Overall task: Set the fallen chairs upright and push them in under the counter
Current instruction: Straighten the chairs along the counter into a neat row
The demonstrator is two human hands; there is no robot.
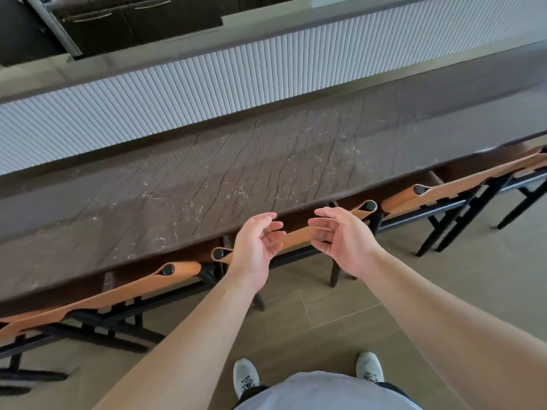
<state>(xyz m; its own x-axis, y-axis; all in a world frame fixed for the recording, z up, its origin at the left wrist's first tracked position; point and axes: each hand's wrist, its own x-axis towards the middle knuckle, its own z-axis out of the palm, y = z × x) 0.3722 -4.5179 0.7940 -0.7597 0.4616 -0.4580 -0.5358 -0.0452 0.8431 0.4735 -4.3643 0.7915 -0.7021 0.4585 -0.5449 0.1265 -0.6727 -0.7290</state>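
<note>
Left hand: the left hand [254, 247] hangs palm-in above the middle chair's backrest, fingers loosely curved and apart, gripping nothing.
Right hand: the right hand [340, 241] mirrors it, palm facing the left one, fingers relaxed and spread, holding nothing; whether its fingertips brush the leather cannot be told.
Middle chair: the upright black-framed chair with a tan leather sling back [299, 233] stands straight ahead, its seat hidden under the counter and its backrest strip running between the two hands.
Left chair: a matching tan leather and black metal chair [118, 294] stands upright just beside it, tucked under the counter edge, its legs showing on the floor.
Right chair: a third matching tan and black chair [450, 187] stands upright on the other side, also under the overhang.
Counter: the long dark brown veined stone counter [236, 173] overhangs all three seats and hides them.
Behind the counter: a white ribbed panel [207, 93] runs along its far edge, with dark cabinets [133, 22] beyond.
Floor: grey-brown floor tiles [414, 291] lie below, with a pair of pale grey sneakers [245, 377] near the chair legs.
</note>
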